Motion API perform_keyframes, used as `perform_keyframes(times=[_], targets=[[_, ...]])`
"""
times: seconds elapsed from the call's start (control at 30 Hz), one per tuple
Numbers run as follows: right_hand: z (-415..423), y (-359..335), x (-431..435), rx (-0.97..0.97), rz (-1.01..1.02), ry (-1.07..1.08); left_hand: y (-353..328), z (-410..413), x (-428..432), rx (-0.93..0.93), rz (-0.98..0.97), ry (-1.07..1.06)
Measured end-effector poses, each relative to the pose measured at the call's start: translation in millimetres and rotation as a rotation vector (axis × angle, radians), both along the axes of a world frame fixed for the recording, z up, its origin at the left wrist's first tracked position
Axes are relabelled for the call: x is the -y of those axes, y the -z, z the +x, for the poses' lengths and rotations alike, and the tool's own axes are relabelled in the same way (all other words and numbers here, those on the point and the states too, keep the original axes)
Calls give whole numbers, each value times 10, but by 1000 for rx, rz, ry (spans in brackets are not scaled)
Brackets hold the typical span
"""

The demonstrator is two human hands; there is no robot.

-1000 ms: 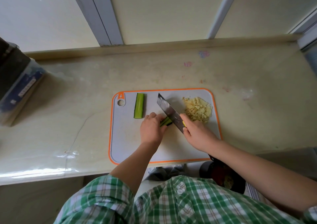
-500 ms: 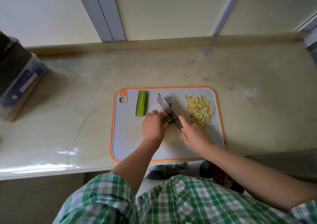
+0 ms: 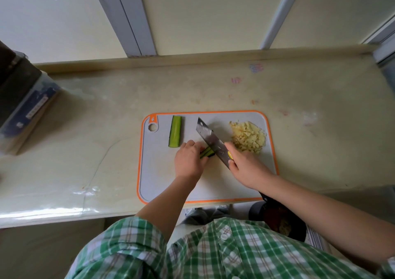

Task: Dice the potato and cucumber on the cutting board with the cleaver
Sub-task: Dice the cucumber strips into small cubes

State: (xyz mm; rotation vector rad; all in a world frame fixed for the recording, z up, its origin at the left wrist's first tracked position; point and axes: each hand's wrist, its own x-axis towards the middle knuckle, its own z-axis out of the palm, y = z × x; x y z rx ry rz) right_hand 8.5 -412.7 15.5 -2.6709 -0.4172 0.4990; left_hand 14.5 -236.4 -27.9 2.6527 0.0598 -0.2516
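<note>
Head view: left hand (image 3: 189,161) had its fingers (image 3: 191,145) curled down, holding the cucumber strips (image 3: 207,152) mid cutting board (image 3: 162,182). The strip ends stuck out just right of them. Right hand (image 3: 245,167) gripped the cleaver (image 3: 210,139), blade tilted against the strips. Cucumber half (image 3: 175,131) lay apart, far-left; diced potato pile (image 3: 249,137) far-right. Board sat on the counter (image 3: 85,139).

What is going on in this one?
A person in a green plaid shirt works at a grey cutting board with an orange rim. The left hand holds dark green cucumber strips while the right hand grips the steel cleaver, blade over them. Diced pale yellow potato is piled at right; a long cucumber half lies uncut at left.
</note>
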Motion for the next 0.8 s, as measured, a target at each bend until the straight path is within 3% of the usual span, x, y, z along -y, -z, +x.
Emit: perform_keyframes(times=[0.47, 0.8], targets=[[-147, 262, -106, -31, -34, 33, -21, 12, 10, -24, -9, -24], [-27, 131, -9, -8, 79, 80, -5, -34, 0, -9, -1, -7]])
